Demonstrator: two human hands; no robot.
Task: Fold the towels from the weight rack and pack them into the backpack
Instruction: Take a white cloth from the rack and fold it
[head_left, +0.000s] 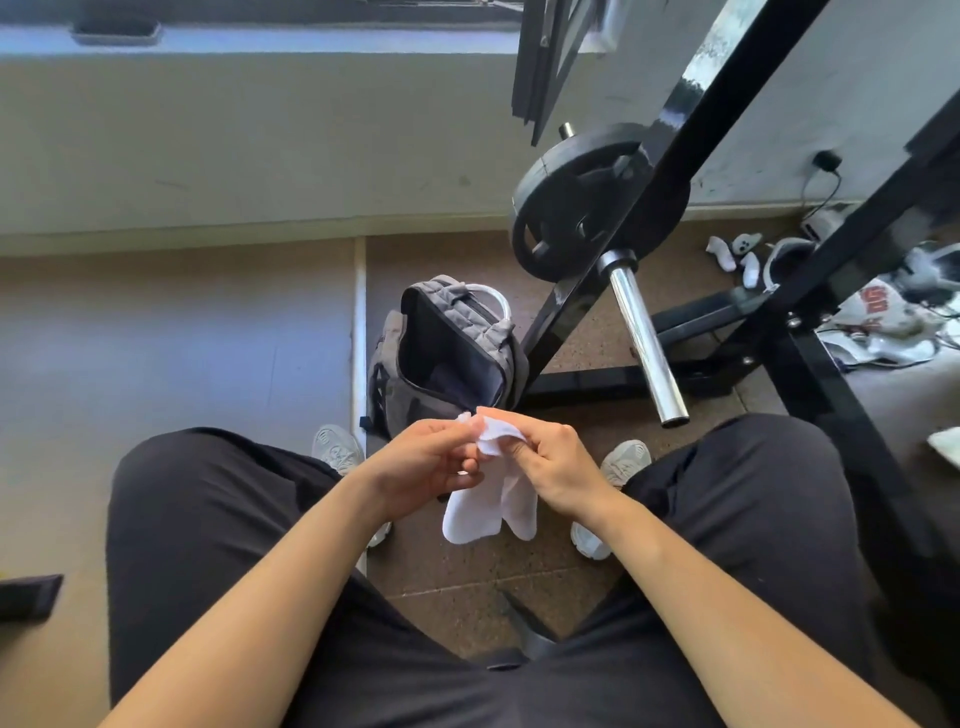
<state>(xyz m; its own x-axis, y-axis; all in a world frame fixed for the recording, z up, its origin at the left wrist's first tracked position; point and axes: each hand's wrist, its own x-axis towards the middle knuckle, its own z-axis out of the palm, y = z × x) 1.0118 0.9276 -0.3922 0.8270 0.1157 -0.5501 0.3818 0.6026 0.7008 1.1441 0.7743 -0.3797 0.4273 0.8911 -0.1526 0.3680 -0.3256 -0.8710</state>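
1. Nearest, two bare forearms reach forward between knees in black trousers (218, 519); the person appears to be seated.
2. Both hands meet over the gap between the knees. The left hand (426, 462) pinches the top edge of a small white towel (491, 506) between thumb and fingertips; the right hand (550, 462) has its fingers curled and clamped on the same top edge, just beside the left.
3. Below the hands the towel hangs loose in two rounded flaps, above the speckled brown floor (467, 577).
4. Pale sneakers (337, 449) show on either side of the hands, flat on the floor.
5. Just beyond the hands stands a grey backpack (447, 353), its main compartment unzipped and gaping; something dark lies inside, too dim to tell what.
6. Right of the backpack stands the black weight rack (691, 171), carrying a barbell with a dark plate (592, 202) and a chrome sleeve (644, 338) pointing toward the person.
7. Farther right, behind the rack, white cloth items (883, 322) lie jumbled on the floor near the wall.
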